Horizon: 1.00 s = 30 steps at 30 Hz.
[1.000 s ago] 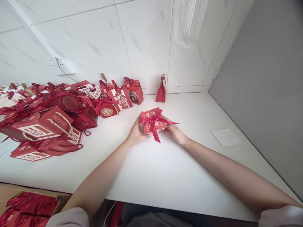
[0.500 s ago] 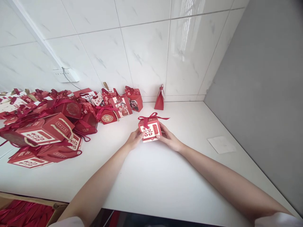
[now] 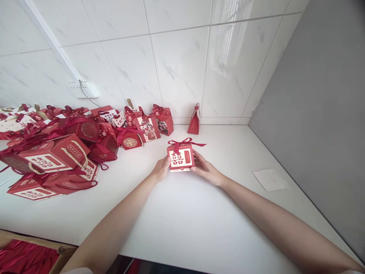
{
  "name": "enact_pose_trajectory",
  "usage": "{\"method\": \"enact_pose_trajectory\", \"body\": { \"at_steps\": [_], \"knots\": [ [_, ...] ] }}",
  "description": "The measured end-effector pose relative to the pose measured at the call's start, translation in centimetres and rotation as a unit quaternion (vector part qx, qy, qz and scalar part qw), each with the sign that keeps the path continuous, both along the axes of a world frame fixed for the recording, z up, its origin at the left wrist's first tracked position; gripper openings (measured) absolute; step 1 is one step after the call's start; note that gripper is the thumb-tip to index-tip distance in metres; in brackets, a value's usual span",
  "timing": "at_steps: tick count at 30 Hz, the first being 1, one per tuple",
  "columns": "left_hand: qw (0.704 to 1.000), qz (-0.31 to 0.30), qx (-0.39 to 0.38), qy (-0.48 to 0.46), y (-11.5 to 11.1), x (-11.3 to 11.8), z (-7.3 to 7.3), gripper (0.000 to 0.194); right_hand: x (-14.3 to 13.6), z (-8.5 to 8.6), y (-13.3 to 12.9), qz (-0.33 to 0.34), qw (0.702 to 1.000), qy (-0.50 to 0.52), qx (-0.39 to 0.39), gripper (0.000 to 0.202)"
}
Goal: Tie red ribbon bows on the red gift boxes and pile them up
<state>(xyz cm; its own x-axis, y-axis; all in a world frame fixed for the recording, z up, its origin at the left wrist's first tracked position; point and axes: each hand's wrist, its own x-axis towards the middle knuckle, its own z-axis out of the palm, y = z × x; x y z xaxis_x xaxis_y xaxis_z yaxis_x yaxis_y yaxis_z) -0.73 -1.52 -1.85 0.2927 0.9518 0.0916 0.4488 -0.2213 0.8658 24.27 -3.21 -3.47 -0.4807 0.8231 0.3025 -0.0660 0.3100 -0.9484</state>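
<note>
Gripping box [image 3: 181,160] between hands [image 3: 162,168] [image 3: 207,170], pressed against its left and right sides. Could dent it by squeezing too hard, or loosen bow [image 3: 179,144] by snagging.

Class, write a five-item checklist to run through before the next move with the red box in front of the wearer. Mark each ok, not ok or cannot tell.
1. Left grip on the red box: ok; the thumb is at its left front edge.
2. Right grip on the box: ok; the thumb is at the lower right front corner.
3. Ribbon bow tied on top: ok; loops and a loose end show.
4. Base resting on the white table: cannot tell; contact underneath is unclear.
5. Separation from neighbours: ok; the piled boxes at left and the paper square at right lie apart from it.
</note>
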Motion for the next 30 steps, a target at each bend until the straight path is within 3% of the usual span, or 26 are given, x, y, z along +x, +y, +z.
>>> {"method": "enact_pose_trajectory", "body": {
  "at_steps": [16, 26, 30],
  "knots": [
    [0.999, -0.005, -0.019, -0.029, -0.3, 0.8, 0.3, 0.078, 0.3, 0.5, -0.6, -0.018, 0.999, -0.031, -0.006, 0.079],
    [0.999, 0.025, -0.033, -0.03, -1.1, 1.4, 0.9, 0.082, 0.6, -0.2, -0.5, -0.023, 0.999, -0.034, -0.024, 0.08],
    [0.998, 0.045, -0.022, -0.022, -1.3, 1.6, 1.1, 0.08, 0.4, 0.0, -0.9, -0.061, 0.997, -0.025, -0.037, 0.087]
  ]
}}
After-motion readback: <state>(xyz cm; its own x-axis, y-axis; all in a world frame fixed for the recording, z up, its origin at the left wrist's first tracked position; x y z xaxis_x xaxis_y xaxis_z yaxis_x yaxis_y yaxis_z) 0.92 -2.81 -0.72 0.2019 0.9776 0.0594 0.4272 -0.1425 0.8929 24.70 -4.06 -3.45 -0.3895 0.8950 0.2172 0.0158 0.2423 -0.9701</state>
